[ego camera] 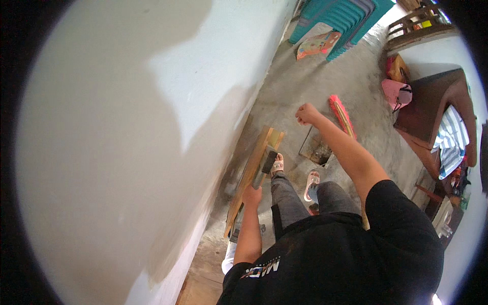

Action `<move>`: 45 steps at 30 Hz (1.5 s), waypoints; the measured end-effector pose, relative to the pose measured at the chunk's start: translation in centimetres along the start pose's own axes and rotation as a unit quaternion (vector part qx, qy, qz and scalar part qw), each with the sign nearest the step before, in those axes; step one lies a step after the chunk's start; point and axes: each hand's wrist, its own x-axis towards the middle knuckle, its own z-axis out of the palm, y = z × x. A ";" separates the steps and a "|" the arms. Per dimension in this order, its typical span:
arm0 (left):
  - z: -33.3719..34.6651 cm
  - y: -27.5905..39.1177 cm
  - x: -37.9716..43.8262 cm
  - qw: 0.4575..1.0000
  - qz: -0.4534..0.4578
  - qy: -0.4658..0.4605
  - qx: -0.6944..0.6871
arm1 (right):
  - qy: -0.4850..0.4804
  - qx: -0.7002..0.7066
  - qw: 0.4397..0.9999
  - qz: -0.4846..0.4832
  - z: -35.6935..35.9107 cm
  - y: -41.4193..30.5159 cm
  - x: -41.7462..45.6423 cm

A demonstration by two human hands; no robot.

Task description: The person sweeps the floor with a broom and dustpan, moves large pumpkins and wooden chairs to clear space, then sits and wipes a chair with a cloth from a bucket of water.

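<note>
My left hand (251, 196) is closed around the grey handle of a tool with a dark, block-shaped head (269, 162), perhaps a brush or a sponge. This tool lies over or just above a long wooden piece, like a narrow bench or plank (249, 167), beside the wall. Farther forward, my right hand (307, 114) is held over the concrete floor with its fingers curled in, and no object shows in it. Near the right forearm lies a pink-red bristled broom head (339, 110). A square opening or dark patch in the floor (318, 148) is partly hidden by that arm.
A pale painted wall (133, 133) runs close along my left. Ahead stand stacked teal plastic stools (339, 19) with an orange-patterned bag (318, 44) beside them. To the right are a brown sofa (423, 106), a striped cloth (451, 137) and a pink bag (396, 93).
</note>
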 end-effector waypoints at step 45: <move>-1.2 1.6 -0.1 0.989 -0.031 -0.132 -0.052 | 0.122 0.394 0.841 0.351 -4.4 15.1 -32.8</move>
